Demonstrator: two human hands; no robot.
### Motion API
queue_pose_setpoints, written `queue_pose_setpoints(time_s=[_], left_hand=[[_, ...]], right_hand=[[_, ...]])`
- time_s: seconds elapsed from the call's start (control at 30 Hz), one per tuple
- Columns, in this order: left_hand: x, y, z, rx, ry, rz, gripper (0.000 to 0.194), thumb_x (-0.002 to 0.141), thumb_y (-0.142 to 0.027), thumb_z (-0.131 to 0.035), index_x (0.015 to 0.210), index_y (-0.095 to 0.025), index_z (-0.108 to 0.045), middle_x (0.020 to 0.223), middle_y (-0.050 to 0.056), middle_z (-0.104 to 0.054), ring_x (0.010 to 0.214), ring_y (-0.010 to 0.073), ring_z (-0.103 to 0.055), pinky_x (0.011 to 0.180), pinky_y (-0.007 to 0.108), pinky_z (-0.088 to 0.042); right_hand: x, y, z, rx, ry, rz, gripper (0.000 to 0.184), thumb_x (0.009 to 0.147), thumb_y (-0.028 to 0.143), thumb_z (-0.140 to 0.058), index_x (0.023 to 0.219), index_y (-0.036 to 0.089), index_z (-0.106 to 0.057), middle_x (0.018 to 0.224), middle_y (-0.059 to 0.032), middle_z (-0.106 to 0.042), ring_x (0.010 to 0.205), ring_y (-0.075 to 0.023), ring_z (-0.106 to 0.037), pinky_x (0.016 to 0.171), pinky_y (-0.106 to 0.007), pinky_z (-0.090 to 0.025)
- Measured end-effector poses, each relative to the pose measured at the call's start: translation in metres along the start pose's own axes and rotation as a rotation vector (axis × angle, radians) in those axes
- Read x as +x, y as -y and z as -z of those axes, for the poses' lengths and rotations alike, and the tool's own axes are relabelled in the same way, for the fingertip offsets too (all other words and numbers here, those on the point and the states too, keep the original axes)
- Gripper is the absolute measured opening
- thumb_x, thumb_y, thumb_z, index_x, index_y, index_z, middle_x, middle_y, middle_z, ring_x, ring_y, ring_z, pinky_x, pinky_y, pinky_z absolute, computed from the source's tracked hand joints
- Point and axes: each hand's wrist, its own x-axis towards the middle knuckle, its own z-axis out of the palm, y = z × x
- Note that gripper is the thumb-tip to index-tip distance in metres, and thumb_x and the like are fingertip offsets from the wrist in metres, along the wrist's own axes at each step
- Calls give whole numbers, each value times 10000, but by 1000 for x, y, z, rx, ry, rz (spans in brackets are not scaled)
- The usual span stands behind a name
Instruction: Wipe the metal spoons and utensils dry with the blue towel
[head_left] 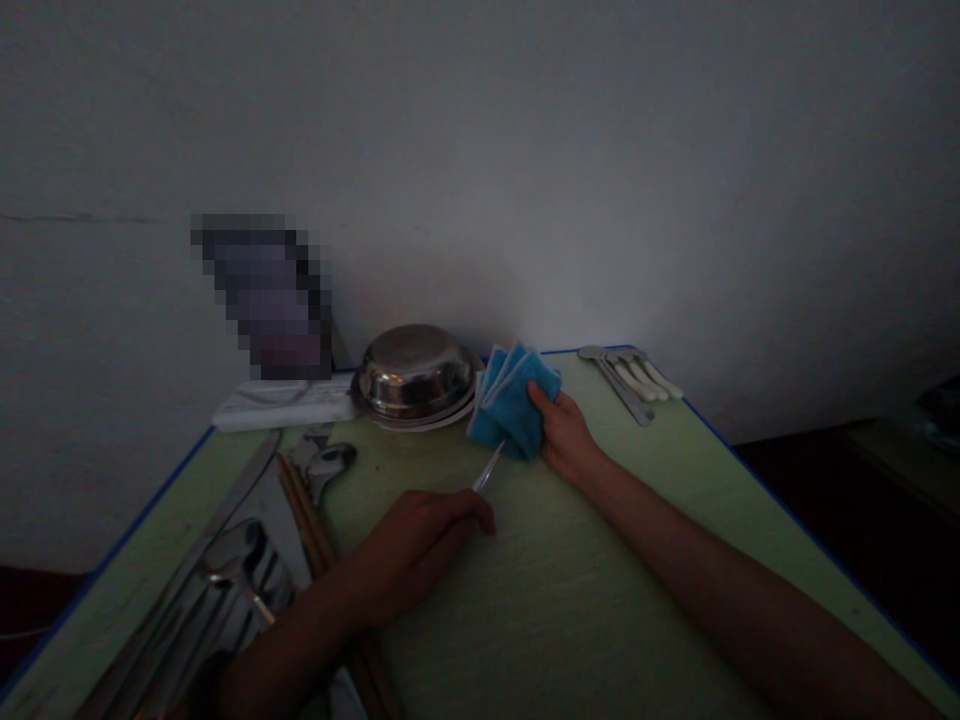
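My right hand (574,438) is closed around a folded blue cloth (514,400) with pale edges, held above the table in front of the wall. Closer to me, my left hand (427,540) grips a slim shiny metal utensil (489,468). The far end of this utensil goes into the lower part of the cloth and is hidden there, so its kind cannot be made out. Beyond my right hand, several spoons (630,375), some with white handles, lie at the table's far right corner.
On the green table (570,610), an upturned steel bowl (416,370) rests on plates near the wall. A white box (285,400) and a blurred-out upright object (270,300) stand left of it. Chopsticks (304,515), a ladle (236,550) and other metal utensils lie at left.
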Motion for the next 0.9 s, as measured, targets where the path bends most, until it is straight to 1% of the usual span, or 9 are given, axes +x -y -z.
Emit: queue_pose_setpoints(time_s=[0.13, 0.27, 0.4, 0.47, 0.53, 0.63, 0.7, 0.8, 0.9], left_hand=[[-1, -1, 0, -1, -5, 14, 276, 899, -244, -282, 931, -210, -554, 795, -4, -612, 727, 138, -562, 702, 247, -400], [-2, -2, -1, 25, -20, 25, 268, 892, -249, -296, 927, -215, -559, 802, -7, -621, 743, 146, -569, 708, 249, -401], [-2, -2, -2, 39, -32, 22, 269, 891, -240, -295, 932, -211, -559, 816, -2, -622, 745, 151, -570, 709, 254, -397], [-1, 0, -2, 36, -16, 18, 273, 897, -241, -287, 936, -207, -555, 807, 1, -619, 730, 149, -569, 710, 259, -395], [-1, 1, -2, 33, -4, 10, 274, 901, -243, -282, 939, -204, -550, 795, 4, -612, 719, 147, -566, 707, 263, -392], [0, 1, -2, 38, -1, -3, 263, 902, -236, -286, 944, -208, -545, 804, 4, -607, 736, 147, -564, 717, 266, -388], [-1, 0, -2, 41, -6, -6, 253, 900, -234, -293, 948, -215, -542, 829, 2, -611, 764, 149, -566, 732, 266, -387], [-1, 0, -1, 33, -3, -12, 251, 899, -229, -293, 937, -216, -541, 818, -4, -613, 758, 144, -569, 719, 257, -389], [-1, 1, -2, 26, 6, -14, 258, 899, -229, -286, 938, -207, -540, 790, -2, -609, 720, 139, -566, 697, 252, -391]], right_hand=[[-1, 1, 0, -32, 34, -19, 187, 649, 229, -670, 818, 179, -607, 813, -22, -707, 915, -197, -625, 846, -363, -485], [-2, 1, 1, -42, 36, -28, 208, 633, 210, -677, 828, 188, -607, 806, -11, -708, 897, -197, -632, 849, -370, -483], [0, 1, 1, -25, 5, -43, 158, 670, 198, -629, 825, 196, -603, 800, -2, -708, 922, -193, -625, 855, -365, -483], [0, 2, 1, -10, -5, -53, 140, 699, 219, -600, 837, 198, -599, 801, -6, -708, 922, -192, -625, 848, -366, -488], [0, 2, 1, -1, 15, -55, 163, 711, 259, -601, 861, 195, -602, 827, -17, -707, 920, -193, -626, 846, -366, -490], [-3, 3, 0, -9, 64, -44, 233, 659, 247, -669, 878, 189, -613, 859, -21, -705, 912, -189, -628, 856, -354, -484], [-4, 2, 1, -19, 72, -37, 246, 631, 220, -694, 863, 183, -621, 838, -18, -707, 892, -187, -634, 853, -350, -484], [-4, 1, 0, -22, 41, -22, 199, 653, 251, -681, 827, 172, -627, 802, -21, -710, 878, -185, -638, 849, -345, -484], [-3, 1, -1, -11, -20, -4, 186, 704, 304, -635, 831, 169, -625, 816, -31, -711, 891, -176, -635, 846, -328, -483]])
